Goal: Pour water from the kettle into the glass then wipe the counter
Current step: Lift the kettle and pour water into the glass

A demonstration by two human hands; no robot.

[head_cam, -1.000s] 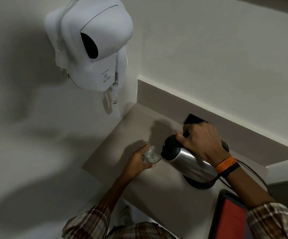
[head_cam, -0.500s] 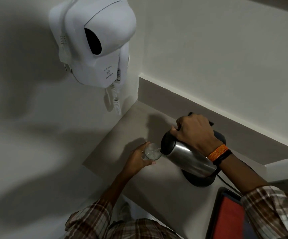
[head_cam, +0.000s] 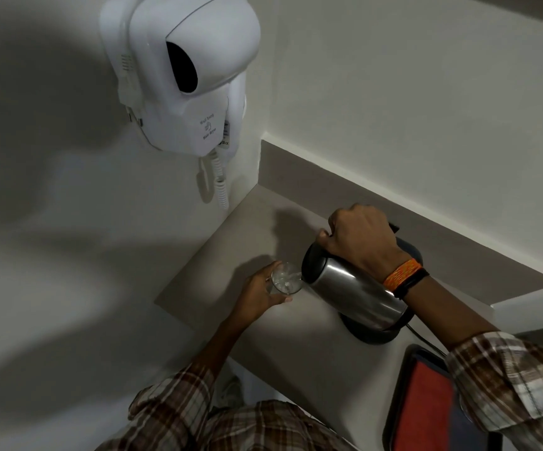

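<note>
Walls point(head_cam: 410, 92): plain off-white, meeting in a corner; heavy shadows across the left one. White wall-mounted hair dryer point(head_cam: 185, 76) on the left wall, coiled cord hanging below it.

Counter point(head_cam: 257, 229): matte grey-beige, fitted into the corner with a low upstand of the same colour along the back wall.

Tray point(head_cam: 426, 405): dark rim, red inside, at the counter's near right, partly hidden by the plaid sleeve.

Kettle point(head_cam: 351, 288): brushed steel body, black lid and rim, tilted steeply left with spout down over the glass. Its black base point(head_cam: 374, 333) sits on the counter below, cord trailing right.

Right hand point(head_cam: 361, 242): clenched around the kettle's handle from above; orange and black bands at the wrist.

Left hand point(head_cam: 257, 294): wrapped around the glass, steadying it just above or on the counter; cannot tell which.

Glass point(head_cam: 285, 281): small, clear, upright, water visible inside, kettle spout at its rim.
</note>
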